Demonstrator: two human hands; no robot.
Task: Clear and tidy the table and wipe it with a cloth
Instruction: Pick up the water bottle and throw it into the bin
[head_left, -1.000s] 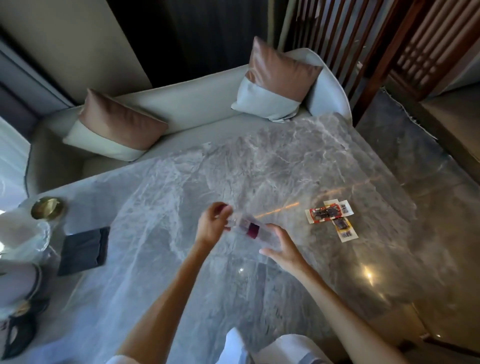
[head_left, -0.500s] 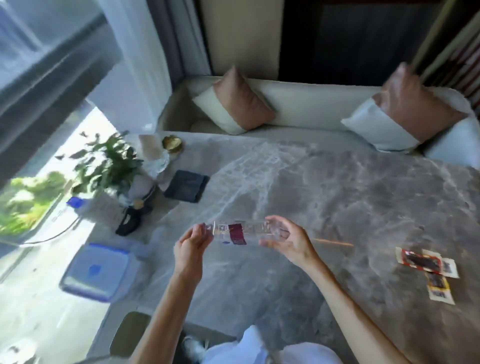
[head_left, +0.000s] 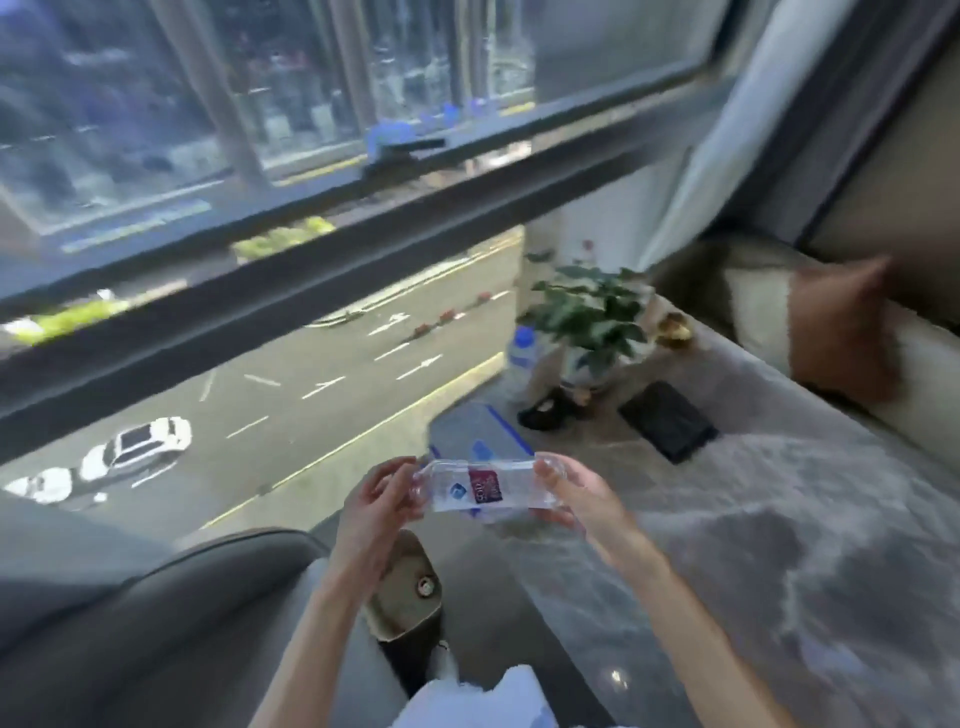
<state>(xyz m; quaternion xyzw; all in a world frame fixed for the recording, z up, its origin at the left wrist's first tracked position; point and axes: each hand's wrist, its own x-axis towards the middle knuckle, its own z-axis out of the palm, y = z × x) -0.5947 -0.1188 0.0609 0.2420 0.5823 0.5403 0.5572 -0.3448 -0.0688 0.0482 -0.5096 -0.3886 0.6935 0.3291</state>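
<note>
A clear plastic bottle (head_left: 485, 486) with a dark red label lies sideways in the air between my two hands, over the left edge of the grey marble table (head_left: 779, 545). My left hand (head_left: 376, 499) grips its neck end. My right hand (head_left: 576, 493) holds its base end. A dark folded cloth (head_left: 667, 421) lies flat on the table farther back, apart from both hands.
A potted plant (head_left: 587, 322), a blue-capped bottle (head_left: 522, 348), a black object (head_left: 545, 413) and a brass dish (head_left: 672, 327) crowd the table's far left corner. A blue-edged clear box (head_left: 478, 431) lies behind the bottle. A cushioned bench (head_left: 831, 332) runs behind; a large window stands left.
My view has swung far to the left, toward the window. Both hands kept hold of the bottle and carried it from mid-table to over the table's left edge. The packets are out of view.
</note>
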